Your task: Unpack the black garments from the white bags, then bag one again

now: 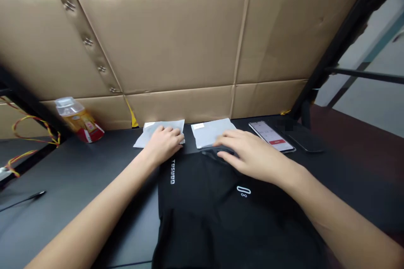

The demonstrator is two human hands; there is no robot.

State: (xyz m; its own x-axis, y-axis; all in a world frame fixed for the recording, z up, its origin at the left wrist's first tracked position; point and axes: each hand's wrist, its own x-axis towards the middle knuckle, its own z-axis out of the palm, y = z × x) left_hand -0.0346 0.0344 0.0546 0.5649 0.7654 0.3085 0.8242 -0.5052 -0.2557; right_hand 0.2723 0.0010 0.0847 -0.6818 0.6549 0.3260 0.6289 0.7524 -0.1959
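Cardboard panels back a dark worktable. On it, a black T-shirt lies flat below both hands, its collar edge touching the right hand, whose fingers are loosely spread and grip nothing. The left hand rests palm-down, open, on a flat grey poly bag; a second bag lies just beyond the right fingertips. The fabric looks soft, light and limp: best gripped at the collar or shoulder seams. A smartphone lies further right.

black shirt reads "tsubo" in white (sideways), plus an "oo" mark.
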